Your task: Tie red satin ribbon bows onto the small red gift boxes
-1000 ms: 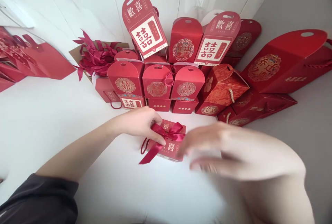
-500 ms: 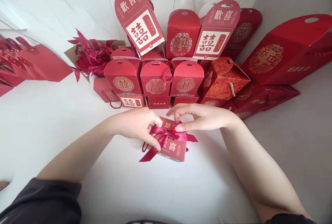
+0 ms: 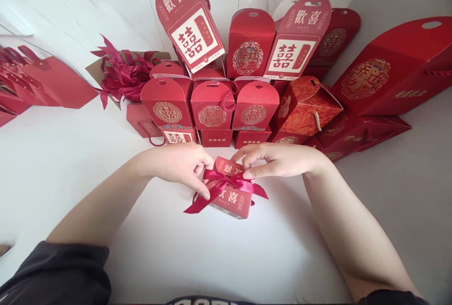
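Observation:
A small red gift box (image 3: 233, 198) with pale printed characters stands on the white surface. Across its top lies a dark pink satin ribbon (image 3: 229, 181) tied in a bow, its tails reaching out to both sides. My left hand (image 3: 180, 166) pinches the bow's left part between thumb and fingers. On the other side, my right hand (image 3: 275, 160) has its thumb and finger closed on the right loop. Dark red cord shows at both sides of the box.
Behind my hands, red gift boxes (image 3: 212, 107) are stacked in rows. An orange patterned box (image 3: 303, 107) and a large red box (image 3: 391, 69) stand to the right. Loose ribbons (image 3: 125, 74) fill an open carton at the left, with red bags (image 3: 56, 81) beyond.
My left hand has shifted slightly left, drawing the left loop and tail outward. My right hand stays on the right loop, moved slightly. The camera view has tilted a little.

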The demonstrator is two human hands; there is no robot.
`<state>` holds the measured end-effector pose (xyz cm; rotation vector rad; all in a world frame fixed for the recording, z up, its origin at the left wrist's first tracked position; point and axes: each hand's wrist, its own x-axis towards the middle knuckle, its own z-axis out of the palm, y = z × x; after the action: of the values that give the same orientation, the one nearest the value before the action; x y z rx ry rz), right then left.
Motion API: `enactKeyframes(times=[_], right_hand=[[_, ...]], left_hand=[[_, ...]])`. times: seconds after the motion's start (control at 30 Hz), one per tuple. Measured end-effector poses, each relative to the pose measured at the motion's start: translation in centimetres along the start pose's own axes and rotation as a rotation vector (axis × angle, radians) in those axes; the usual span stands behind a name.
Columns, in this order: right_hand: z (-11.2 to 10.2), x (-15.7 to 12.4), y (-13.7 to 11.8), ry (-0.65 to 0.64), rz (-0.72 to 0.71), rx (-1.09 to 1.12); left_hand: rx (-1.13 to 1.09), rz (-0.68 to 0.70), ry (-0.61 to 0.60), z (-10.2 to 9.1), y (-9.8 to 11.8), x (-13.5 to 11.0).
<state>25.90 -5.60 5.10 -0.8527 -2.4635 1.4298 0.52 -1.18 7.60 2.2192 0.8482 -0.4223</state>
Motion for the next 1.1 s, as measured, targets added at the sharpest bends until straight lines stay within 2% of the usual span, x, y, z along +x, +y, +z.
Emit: enactKeyframes(times=[0.2, 0.33, 0.53, 0.6, 0.67, 0.77, 0.83, 1.0, 1.1], right_hand=[[0.1, 0.0, -0.1, -0.027, -0.020, -0.011], [0.0, 0.1, 0.0, -0.006, -0.001, -0.020], [0.2, -0.2, 0.4, 0.242, 0.115, 0.053], [0.3, -0.4, 0.3, 0.347, 0.139, 0.075], [0.4, -0.6, 0.1, 0.398, 0.213, 0.001], [0.3, -0.9, 0.2, 0.318, 0.388, -0.146], [0.2, -0.9, 0.4, 0.253, 0.433, -0.118], [0.0, -0.7, 0.2, 0.041, 0.399, 0.085], [0.1, -0.5, -0.3, 0.026, 0.288, 0.058]], left_hand=[[-0.047, 0.008, -0.053, 0.1, -0.4, 0.5], [-0.035, 0.008, -0.037, 0.0, -0.4, 0.5], [0.008, -0.033, 0.058, -0.8, -0.7, -0.1], [0.009, -0.018, 0.051, -1.2, -0.9, -0.4], [-0.018, -0.003, 0.028, -1.7, -1.1, -0.6], [-0.055, 0.014, 0.001, -2.1, -1.3, -0.8], [-0.061, 0.022, 0.000, -2.2, -1.5, -0.7], [-0.040, 0.034, 0.007, -2.1, -1.7, -0.3], [-0.056, 0.023, 0.006, -2.0, -1.8, -0.2]])
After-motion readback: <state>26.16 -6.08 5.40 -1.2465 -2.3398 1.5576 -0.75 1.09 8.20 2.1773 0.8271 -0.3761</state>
